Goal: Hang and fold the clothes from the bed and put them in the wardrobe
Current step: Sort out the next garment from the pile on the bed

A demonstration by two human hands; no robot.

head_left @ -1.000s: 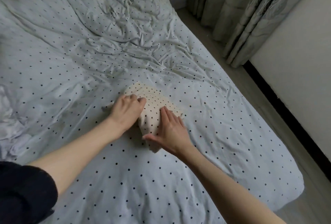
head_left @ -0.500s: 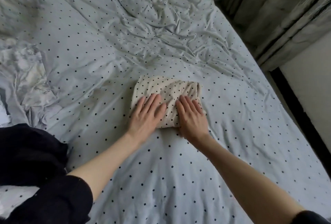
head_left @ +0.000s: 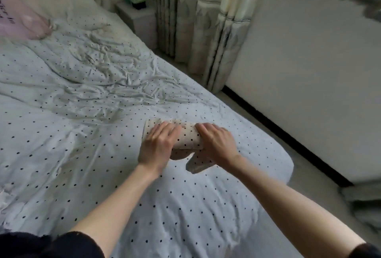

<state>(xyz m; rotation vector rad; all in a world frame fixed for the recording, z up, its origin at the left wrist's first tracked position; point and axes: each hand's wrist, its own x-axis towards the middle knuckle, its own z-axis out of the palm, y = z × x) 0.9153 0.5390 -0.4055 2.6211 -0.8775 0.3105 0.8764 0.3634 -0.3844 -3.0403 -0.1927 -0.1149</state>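
A small folded cream garment with black dots (head_left: 187,136) is held just above the bed's pale dotted cover (head_left: 82,138), and a shadow falls on the cover beneath it. My left hand (head_left: 157,144) grips its left end, fingers curled over the top. At the right end, my right hand (head_left: 216,144) grips the same way. Both hands hide most of the bundle, so only its middle and far edge show.
A pink pillow (head_left: 20,22) lies at the head of the bed. A white nightstand (head_left: 138,14) stands beside it, with curtains (head_left: 206,20) along the right side. A narrow strip of floor (head_left: 268,125) runs between bed and wall. Crumpled white cloth (head_left: 4,202) shows at the left edge.
My hands lay flat on the folded garment half a second ago; now both grip its ends and it is raised a little off the cover. The view has tilted up toward the headboard.
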